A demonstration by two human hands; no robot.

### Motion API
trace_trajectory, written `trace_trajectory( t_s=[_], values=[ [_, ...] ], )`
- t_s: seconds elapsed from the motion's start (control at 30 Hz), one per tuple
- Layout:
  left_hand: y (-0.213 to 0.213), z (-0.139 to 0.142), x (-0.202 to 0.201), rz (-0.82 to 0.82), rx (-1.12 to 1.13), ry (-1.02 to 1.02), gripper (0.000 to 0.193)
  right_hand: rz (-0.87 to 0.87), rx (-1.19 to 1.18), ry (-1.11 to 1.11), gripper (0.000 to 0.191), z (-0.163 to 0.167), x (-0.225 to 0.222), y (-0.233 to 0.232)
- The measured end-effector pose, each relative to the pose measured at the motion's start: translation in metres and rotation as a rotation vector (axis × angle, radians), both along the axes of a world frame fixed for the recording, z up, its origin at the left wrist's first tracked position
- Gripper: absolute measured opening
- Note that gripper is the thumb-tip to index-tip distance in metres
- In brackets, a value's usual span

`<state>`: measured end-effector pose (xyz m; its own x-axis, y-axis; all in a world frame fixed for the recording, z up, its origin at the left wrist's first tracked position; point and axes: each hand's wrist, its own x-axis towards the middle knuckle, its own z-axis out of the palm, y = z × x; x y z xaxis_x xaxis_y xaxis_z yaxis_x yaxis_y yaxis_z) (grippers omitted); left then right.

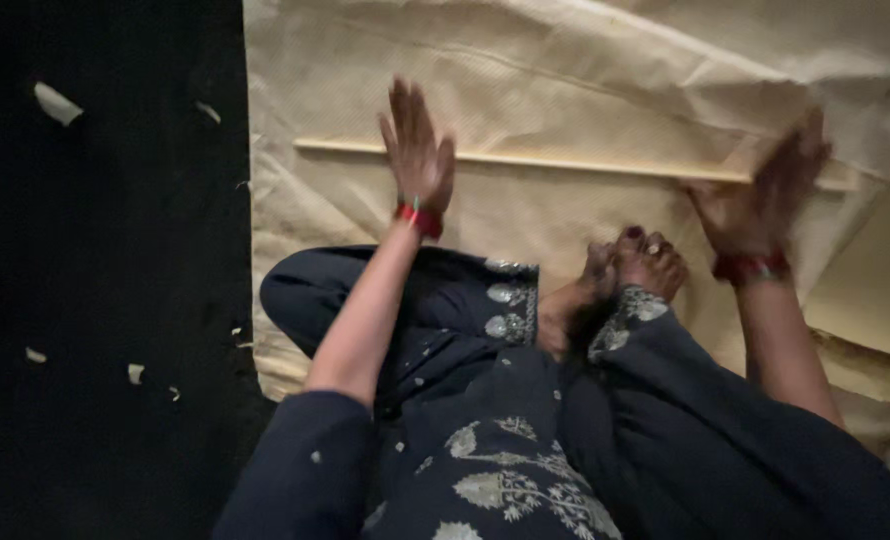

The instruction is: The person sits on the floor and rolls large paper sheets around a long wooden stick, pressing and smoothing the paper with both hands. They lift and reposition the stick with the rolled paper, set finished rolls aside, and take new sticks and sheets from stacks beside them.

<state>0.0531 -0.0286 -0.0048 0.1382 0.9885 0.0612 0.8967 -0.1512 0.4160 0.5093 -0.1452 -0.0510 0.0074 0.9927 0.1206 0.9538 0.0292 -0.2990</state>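
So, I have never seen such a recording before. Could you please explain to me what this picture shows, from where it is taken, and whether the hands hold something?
There is no machine here, only a person. The one picture comes from a camera worn on the person's head, looking down, so you see their own arms and crossed legs in dark embroidered clothing. The person sits on a large beige sheet, creased, which lies over a dark floor with small pale scraps on it. Across the sheet runs a long thin pale strip, perhaps a folded edge. The left hand lies flat and open on it. The right hand, blurred, is open at the strip's other end. Neither hand grips anything. Both wrists wear red bangles.
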Motion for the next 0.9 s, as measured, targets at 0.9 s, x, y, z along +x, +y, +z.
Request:
trace_trajectory(
  t_s=[0.9],
  values=[
    [0.114,-0.026,-0.019,0.061,-0.039,0.423,0.083,-0.291,-0.297,-0.229,0.097,-0.003,0.017,0.066]
  ],
)
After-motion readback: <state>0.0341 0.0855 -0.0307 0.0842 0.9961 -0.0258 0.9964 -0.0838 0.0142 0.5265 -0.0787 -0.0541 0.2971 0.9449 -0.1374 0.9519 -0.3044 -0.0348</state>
